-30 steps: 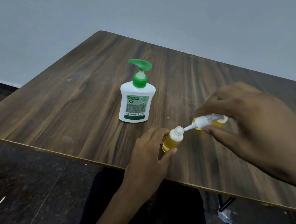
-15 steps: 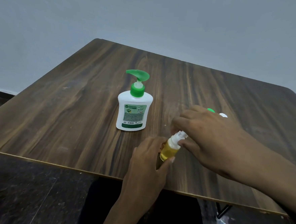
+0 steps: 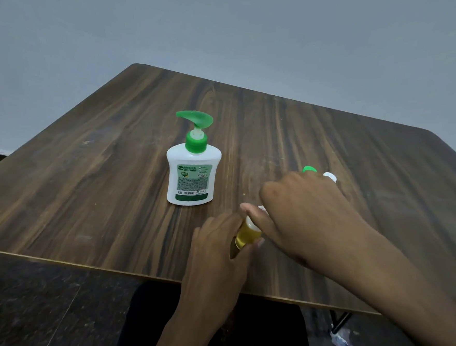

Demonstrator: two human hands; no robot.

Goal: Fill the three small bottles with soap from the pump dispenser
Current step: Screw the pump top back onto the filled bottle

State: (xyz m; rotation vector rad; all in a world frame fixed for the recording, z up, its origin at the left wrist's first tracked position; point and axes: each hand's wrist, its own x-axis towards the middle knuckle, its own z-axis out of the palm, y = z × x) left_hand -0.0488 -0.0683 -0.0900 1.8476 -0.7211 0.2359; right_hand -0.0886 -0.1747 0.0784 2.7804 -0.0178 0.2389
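A white pump dispenser [image 3: 192, 170] with a green pump head stands upright mid-table. Right of it and nearer to me, a small clear bottle [image 3: 247, 233] holding yellow soap stands on the table. My left hand [image 3: 215, 255] wraps around its body from the near side. My right hand [image 3: 302, 213] covers its top, fingers pinching the white spray cap [image 3: 261, 208] on the neck. Behind my right hand, a green tip [image 3: 309, 169] and a white tip [image 3: 329, 176] of the other small bottles peek out; their bodies are hidden.
The dark wood-grain table [image 3: 85, 190] has its near edge just below my left wrist. A grey wall rises behind it. Dark floor, a black table leg [image 3: 342, 320] and a scrap of plastic [image 3: 342, 340] lie below at right.
My right hand brought the white spray cap from the right down onto the open bottle neck and now grips it there. My left hand kept hold of the bottle.
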